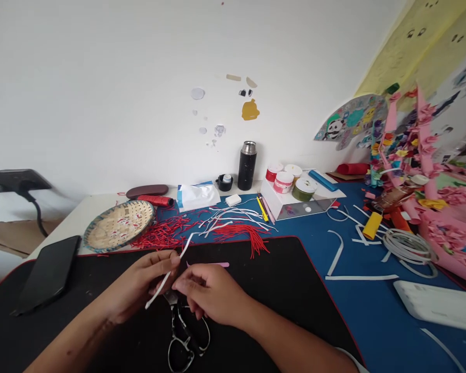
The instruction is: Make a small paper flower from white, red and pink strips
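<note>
Hand (137,285), left, on one white paper strip (159,288)

My right hand (212,295) hides the blades of the scissors (186,336). The pink strip (213,264) vanishes behind my fingers (190,285).

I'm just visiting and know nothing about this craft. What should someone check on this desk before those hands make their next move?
Left hand holds the white strip: ok, pinched in the fingers.
Right hand grips the strip: cannot tell, the contact is hidden.
Scissors within reach: ok, lying on the black mat just below the hands.
Pink strip in view: ok, just beyond the right hand.
Red strands apart from the hands: ok, lying beyond them.
</note>
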Action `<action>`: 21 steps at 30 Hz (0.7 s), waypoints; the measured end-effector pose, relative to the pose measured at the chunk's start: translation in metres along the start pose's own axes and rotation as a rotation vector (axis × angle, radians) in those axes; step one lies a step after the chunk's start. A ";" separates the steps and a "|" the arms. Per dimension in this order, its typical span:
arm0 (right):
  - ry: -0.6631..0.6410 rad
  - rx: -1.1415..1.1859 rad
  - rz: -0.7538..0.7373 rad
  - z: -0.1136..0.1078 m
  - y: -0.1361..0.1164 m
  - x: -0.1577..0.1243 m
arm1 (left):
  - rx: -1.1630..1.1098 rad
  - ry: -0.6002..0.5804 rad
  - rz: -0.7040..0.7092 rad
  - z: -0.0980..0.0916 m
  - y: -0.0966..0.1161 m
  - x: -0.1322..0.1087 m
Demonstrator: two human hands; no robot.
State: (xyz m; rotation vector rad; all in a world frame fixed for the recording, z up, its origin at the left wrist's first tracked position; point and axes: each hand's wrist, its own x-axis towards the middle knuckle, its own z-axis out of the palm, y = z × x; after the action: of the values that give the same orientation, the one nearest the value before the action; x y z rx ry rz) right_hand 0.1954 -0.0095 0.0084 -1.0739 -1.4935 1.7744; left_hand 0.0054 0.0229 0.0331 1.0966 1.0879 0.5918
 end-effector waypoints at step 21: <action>0.139 0.434 -0.050 -0.011 -0.001 0.006 | 0.760 0.153 0.276 -0.005 -0.019 -0.031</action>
State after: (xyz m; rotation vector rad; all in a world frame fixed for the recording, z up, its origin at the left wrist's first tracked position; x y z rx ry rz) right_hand 0.2014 0.0013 0.0073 -0.9051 -0.9805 1.8344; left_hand -0.0130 -0.0079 0.0282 1.9063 1.3494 0.4866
